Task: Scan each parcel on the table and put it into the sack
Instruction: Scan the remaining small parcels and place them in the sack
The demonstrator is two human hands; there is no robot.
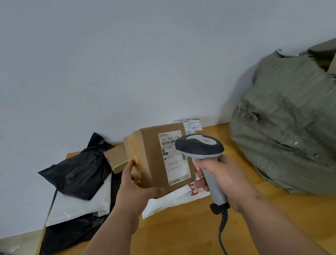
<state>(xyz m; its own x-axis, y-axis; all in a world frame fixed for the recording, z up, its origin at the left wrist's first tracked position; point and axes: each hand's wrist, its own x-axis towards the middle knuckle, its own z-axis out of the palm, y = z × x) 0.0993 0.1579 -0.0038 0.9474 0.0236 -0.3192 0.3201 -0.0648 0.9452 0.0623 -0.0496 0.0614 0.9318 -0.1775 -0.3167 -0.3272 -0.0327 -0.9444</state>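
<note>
So the left hand (133, 187) has its fingers wrapped around the near left corner of a brown cardboard box with a white shipping label (159, 160), thumb lying along the bottom front edge and fingertips pressed on the taped left side, holding it tilted up off the table so the label faces the camera. The right hand (223, 181) is curled tight round the grip of a grey and dark blue handheld barcode scanner (199, 146), whose head sits right in front of the box's label, overlapping its right edge; I can't tell if a finger is on the trigger. A dark coiled cable (223, 236) drops from the bottom of the handle toward the near edge. Under the box there's a white plastic mailer with red print (175, 200) lying flat on the wooden table (184, 248), and behind the box a bit of another parcel with a handwritten label (190, 124) pokes up. Off to the left is a pile: a small brown carton (116, 159) just beside the held box, a crumpled black poly bag (78, 172) on top of a white poly mailer (81, 204), and another black bag (73, 232) underneath at the table's edge. On the right end of the table slumps a big grey-green woven sack (297, 127), its frayed mouth open at far right with a few parcels visible inside.
</note>
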